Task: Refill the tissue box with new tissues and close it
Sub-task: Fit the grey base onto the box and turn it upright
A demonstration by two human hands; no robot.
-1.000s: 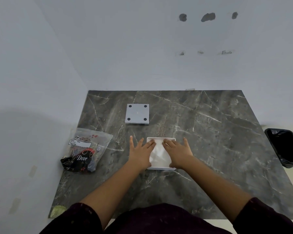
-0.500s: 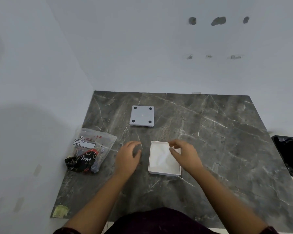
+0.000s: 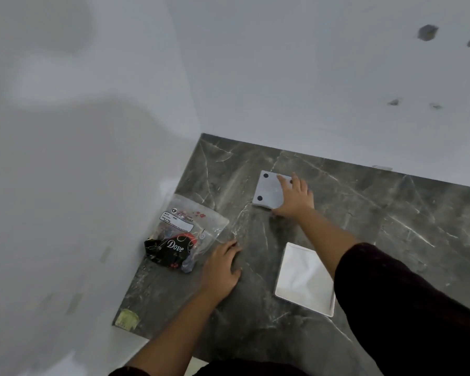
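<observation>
The white tissue box [image 3: 278,278] lies open on the dark marble table [image 3: 396,229], near right, with white tissues [image 3: 303,275] inside it. Its grey square lid [image 3: 267,189], with black round feet facing up, lies farther back. My right hand [image 3: 293,198] reaches over the box and rests on the lid's right side, fingers on top and thumb at its near edge. My left hand [image 3: 221,270] lies palm down on the table, fingers apart, its fingertips at the corner of a clear plastic bag [image 3: 186,232].
The plastic bag holds a black and red Dove wrapper and lies against the left wall. White walls close off the table at the left and back. A yellowish sticker [image 3: 126,318] sits at the table's near left corner.
Both hands left the tissue box. My right hand moved forward onto the grey lid; my left hand slid left toward the bag. The view swung left.
</observation>
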